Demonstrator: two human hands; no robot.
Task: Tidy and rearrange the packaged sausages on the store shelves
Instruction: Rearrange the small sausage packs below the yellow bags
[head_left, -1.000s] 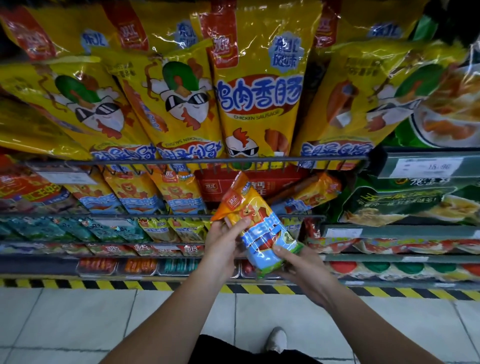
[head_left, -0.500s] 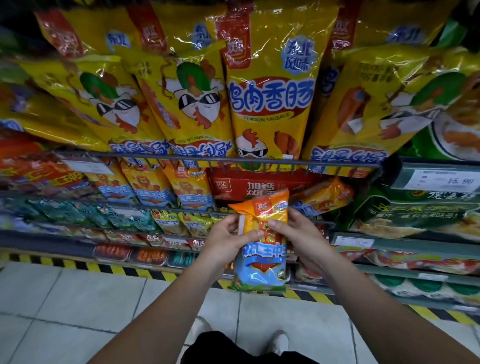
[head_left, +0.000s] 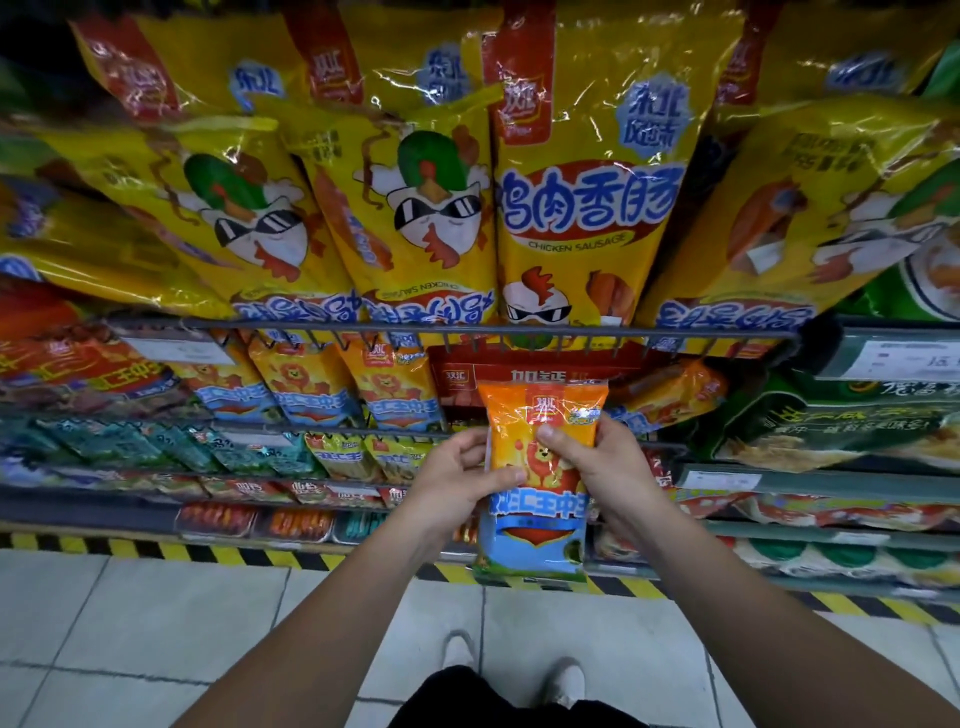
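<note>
Closest to you, your white shoes (head_left: 566, 680) stand on the pale tiled floor (head_left: 156, 623), and both forearms reach over it toward the shelving. Your left hand (head_left: 457, 480) grips the left edge of the orange-and-blue plastic sausage pack with the lion print (head_left: 535, 514), fingers curled round its side. Your right hand (head_left: 597, 467) pinches its upper right part, thumb on the front. The pack hangs upright, label facing you, in the air in front of the lower shelves and touching none of them.

You look to be at the carrying step: one pack squared up, not yet shelved. Just beyond it, the row of matching orange lion packs (head_left: 306, 384) stands on the second shelf. To their right a red cardboard box (head_left: 519, 374) shows behind what seems an open slot. The next move likely calls for raising the pack under the grey wire rail (head_left: 452, 328) and sliding it in beside its fellows, face out. Farthest up, the large yellow chicken-sausage bags (head_left: 587, 208) lean over that rail, so keep low enough to miss them.
</note>
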